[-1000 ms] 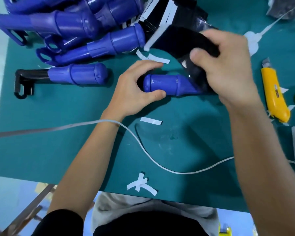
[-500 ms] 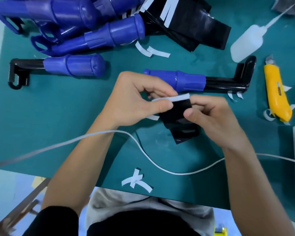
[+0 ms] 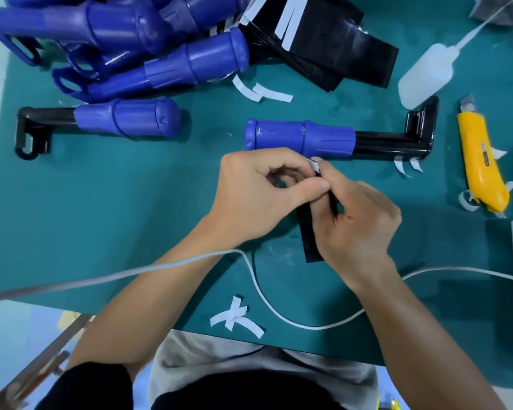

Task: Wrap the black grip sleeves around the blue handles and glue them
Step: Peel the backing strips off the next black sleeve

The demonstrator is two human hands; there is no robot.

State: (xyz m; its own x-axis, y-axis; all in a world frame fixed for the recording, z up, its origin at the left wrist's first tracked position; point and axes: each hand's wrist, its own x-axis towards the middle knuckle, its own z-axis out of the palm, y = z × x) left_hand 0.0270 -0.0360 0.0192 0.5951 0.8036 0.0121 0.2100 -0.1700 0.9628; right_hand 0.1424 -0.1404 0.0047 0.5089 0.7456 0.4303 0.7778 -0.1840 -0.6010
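Note:
A blue handle (image 3: 299,137) on a black L-shaped bar lies across the middle of the green mat, just beyond my hands. My left hand (image 3: 258,193) and my right hand (image 3: 359,220) meet below it, both pinching one black grip sleeve (image 3: 310,244) that hangs down between them. At its top edge a small white strip end (image 3: 314,165) shows between my fingertips. A stack of black grip sleeves (image 3: 338,48) with white strips lies at the back. The white glue bottle (image 3: 427,75) lies at the back right.
A pile of blue handles (image 3: 116,34) fills the back left, with one more on a black bar (image 3: 125,119) in front. A yellow utility knife (image 3: 483,167) lies at the right. White strip scraps (image 3: 234,318) and a white cable (image 3: 279,309) lie near the mat's front edge.
My hands moved from the handle toward me with a black sleeve. The sleeve has turned from lying sideways to hanging upright, and my fingertips closed in on the white strip at its top.

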